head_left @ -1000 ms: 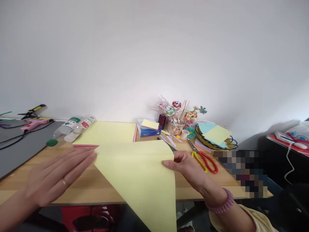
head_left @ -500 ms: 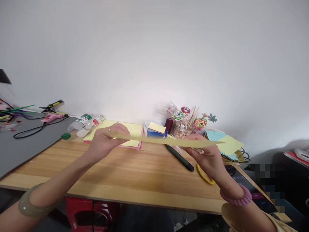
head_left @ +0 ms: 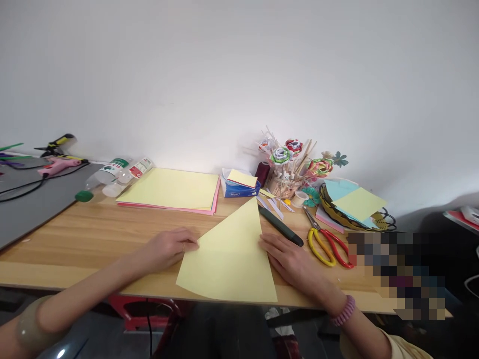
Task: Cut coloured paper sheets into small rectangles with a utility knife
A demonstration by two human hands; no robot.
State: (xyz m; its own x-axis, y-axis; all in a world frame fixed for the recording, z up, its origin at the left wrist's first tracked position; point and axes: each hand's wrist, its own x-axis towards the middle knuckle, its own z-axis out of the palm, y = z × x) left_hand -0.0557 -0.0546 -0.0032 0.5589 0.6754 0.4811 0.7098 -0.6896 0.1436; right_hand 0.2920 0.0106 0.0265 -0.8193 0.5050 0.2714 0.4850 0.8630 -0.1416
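Observation:
A sheet of pale yellow paper (head_left: 228, 254) lies in front of me at the table's near edge, turned so that one corner points away. Its lower part reaches the edge of the wood. My left hand (head_left: 175, 247) pinches the left side of the sheet, fingertips together. On the opposite side, my right hand (head_left: 286, 254) has its fingers closed at the right edge, the thumb out of sight. A dark green pen-like tool (head_left: 280, 227) lies just beyond my right hand. Scissors (head_left: 325, 239) with one yellow and one red handle rest further right.
Behind the left hand lies a stack of coloured paper (head_left: 172, 189), with plastic bottles (head_left: 112, 174) beside it. A blue tissue pack (head_left: 239, 187), paper flowers (head_left: 282, 155) and a basket (head_left: 325, 202) of paper line the back. A pink glue gun (head_left: 60, 165) sits on a grey board (head_left: 33, 199).
Both hands have come down with the yellow paper, from held edge-on above the table to resting at its front. The scissors now show more fully.

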